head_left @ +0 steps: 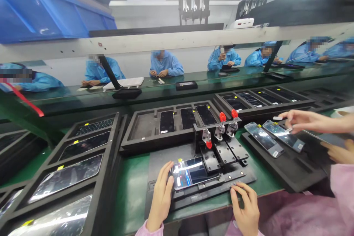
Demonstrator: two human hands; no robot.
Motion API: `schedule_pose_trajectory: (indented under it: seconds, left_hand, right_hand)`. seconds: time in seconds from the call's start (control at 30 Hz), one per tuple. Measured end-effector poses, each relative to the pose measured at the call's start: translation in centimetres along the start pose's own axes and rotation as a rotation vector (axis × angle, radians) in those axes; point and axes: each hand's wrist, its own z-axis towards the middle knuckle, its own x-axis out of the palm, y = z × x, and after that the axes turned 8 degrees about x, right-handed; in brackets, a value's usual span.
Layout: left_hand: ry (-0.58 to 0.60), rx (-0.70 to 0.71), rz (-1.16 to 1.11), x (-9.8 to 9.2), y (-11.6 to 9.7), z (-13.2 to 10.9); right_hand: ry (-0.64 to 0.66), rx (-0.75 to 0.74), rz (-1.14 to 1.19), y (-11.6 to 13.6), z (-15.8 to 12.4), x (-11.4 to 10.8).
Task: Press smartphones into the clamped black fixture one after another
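Glossy, flat rectangular phone (195,172) lies screen-up in the matte black fixture (225,152), right end at a clamp block; clamp levers have red tips. Left hand (160,195) half-open, fingertips and thumb against phone's left end; firm grip, cannot tell. Right hand (246,208) loosely curled, nothing held, fingertips at fixture's base edge. Smooth green tabletop (131,188), black compartmented trays (127,143), pale wall, blue-clad workers (167,63) opposite.

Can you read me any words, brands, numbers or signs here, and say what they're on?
No text is legible.
White label on the phone at the left hand: too small.
White labels on the phones in the tray: too small.
Red-and-white sticker on the shelf beam: too blurred.
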Motion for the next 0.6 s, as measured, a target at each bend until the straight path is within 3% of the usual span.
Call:
schedule_pose_trajectory:
  seconds: [0.6]
  left_hand:
    - [0.023,-0.017,0.047,-0.24,-0.56,0.07]
  right_hand:
    - [0.000,-0.002,0.008,0.01,0.06,-0.02]
